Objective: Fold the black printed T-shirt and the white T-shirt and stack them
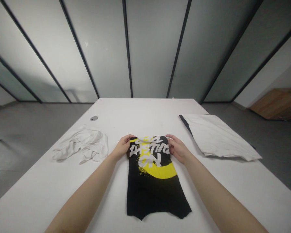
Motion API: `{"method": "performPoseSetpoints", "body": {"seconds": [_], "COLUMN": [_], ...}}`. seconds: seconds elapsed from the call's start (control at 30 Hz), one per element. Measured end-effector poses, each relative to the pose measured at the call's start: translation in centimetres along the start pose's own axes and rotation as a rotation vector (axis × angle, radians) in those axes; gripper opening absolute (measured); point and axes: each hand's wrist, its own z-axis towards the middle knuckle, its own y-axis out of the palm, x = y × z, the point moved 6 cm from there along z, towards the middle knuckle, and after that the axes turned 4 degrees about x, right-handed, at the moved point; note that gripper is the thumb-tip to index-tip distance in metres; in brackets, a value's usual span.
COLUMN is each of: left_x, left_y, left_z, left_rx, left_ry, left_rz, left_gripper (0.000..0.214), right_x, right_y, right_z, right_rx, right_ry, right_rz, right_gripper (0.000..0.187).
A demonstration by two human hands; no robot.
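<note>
A black shirt (155, 194) with white lettering and a yellow print lies in front of me, its sides folded in to a narrow strip. My left hand (123, 146) grips its far left corner, fingers closed around the fabric edge. At the far right corner, my right hand (178, 149) pinches the cloth between thumb and fingers. The far edge between both hands looks slightly lifted and curved, while the near end rests on the white table (145, 113) with an uneven hem. Some fingertips are hidden behind the fabric.
To the left lies a crumpled white cloth (87, 144), with a round grey cable hole (94, 118) beyond it. Folded white fabric (218, 136) with a dark edge lies at the right, reaching the table's side. Frosted glass panels (155, 48) stand behind the table.
</note>
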Motion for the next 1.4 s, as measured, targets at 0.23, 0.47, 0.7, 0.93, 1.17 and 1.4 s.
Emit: {"method": "performPoseSetpoints", "body": {"seconds": [0.23,0.47,0.7,0.93,1.17,1.4], "left_x": [-1.2,-1.4,-0.8,-0.8,-1.2,-1.2], "left_y": [-0.1,-0.2,0.2,0.3,0.2,0.2], "left_z": [0.1,0.0,-0.2,0.0,0.0,0.0], "left_rx": [0.001,0.017,0.024,0.018,0.063,0.072], "left_ry": [-0.169,-0.199,-0.200,-0.199,-0.232,-0.230], "left_rz": [-0.189,-0.194,-0.209,-0.197,-0.191,-0.190], "left_gripper": [0.037,0.038,0.037,0.035,0.034,0.031], "right_x": [0.5,0.5,0.2,-0.3,0.1,0.4], "right_y": [0.4,0.3,0.5,1.0,0.8,1.0], "right_z": [-0.4,-1.0,-1.0,-0.9,-0.9,-0.9], "right_rx": [-0.043,-0.127,-0.186,-0.075,-0.126,-0.215], "right_ry": [0.164,0.316,0.210,0.097,0.089,0.110], "right_rz": [-0.128,-0.215,-0.291,-0.301,-0.426,-0.411], "right_gripper": [0.019,0.028,0.030,0.028,0.030,0.032]}}
